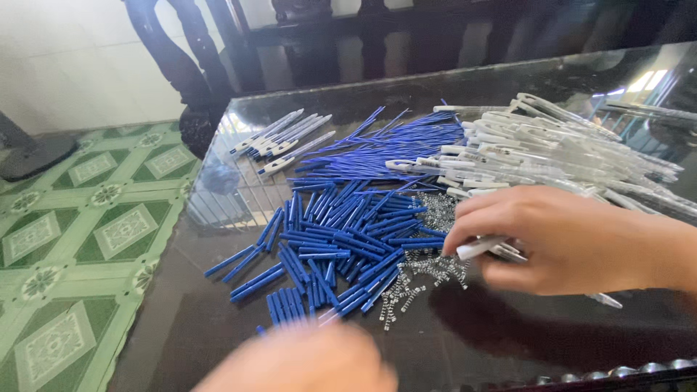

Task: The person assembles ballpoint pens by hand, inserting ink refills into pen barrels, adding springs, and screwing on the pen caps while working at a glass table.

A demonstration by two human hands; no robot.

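My right hand (559,239) reaches in from the right over a dark glass table (508,341). Its fingers are closed on a clear pen barrel with a white end (479,248). Just under its fingertips lie several small metal springs (414,279). My left hand (305,363) is a blur at the bottom edge, close to a heap of short blue pen parts (334,247); what it holds is not visible. Thin blue refills (392,149) lie behind the heap. A pile of clear pen barrels (552,156) spreads to the right.
Several assembled pens (283,138) lie in a small group at the table's far left. Dark wooden chair legs (181,65) stand behind the table. A green patterned tiled floor (80,239) lies to the left. Silver studs (617,372) line the near table edge.
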